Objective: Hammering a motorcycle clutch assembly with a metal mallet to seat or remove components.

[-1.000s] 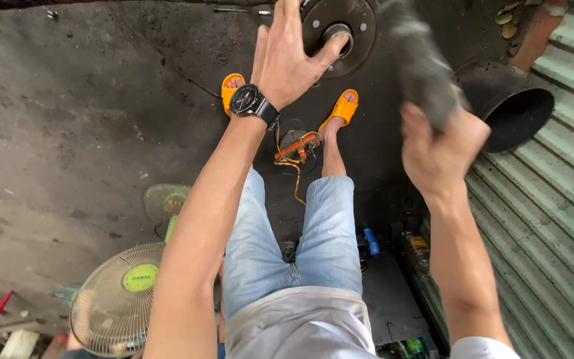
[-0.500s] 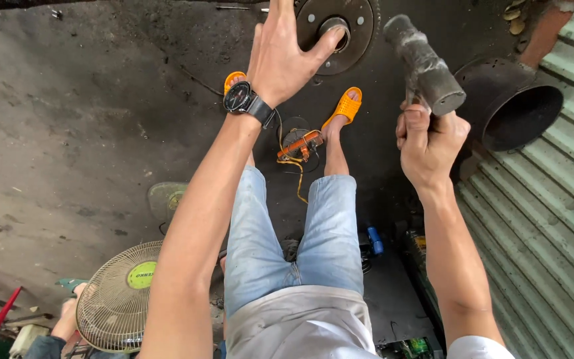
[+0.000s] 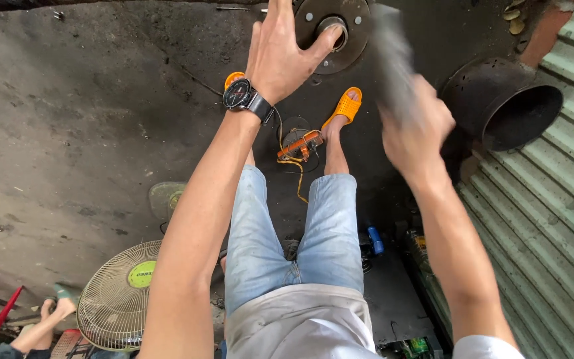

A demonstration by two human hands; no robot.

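Note:
My left hand (image 3: 286, 53), with a black wristwatch (image 3: 239, 96) on the wrist, presses flat on a round dark metal flange (image 3: 353, 23) at the top of the view, its thumb at the central hole. My right hand (image 3: 414, 129) is blurred by motion and grips the handle of a heavy grey hammer (image 3: 390, 56), whose head is just right of the flange. Below them are my legs in light jeans (image 3: 297, 236) and orange sandals (image 3: 347, 106).
An orange angle grinder (image 3: 300, 143) with a yellow cord lies between my feet. A dark metal drum (image 3: 509, 100) lies open at the right beside a corrugated shutter (image 3: 559, 193). A standing fan (image 3: 117, 302) and another person's leg (image 3: 38, 326) are at lower left.
The hammer has swung: half a second ago it stood raised and sharp at the right, now it is blurred and closer to the flange. My left hand stays on the flange.

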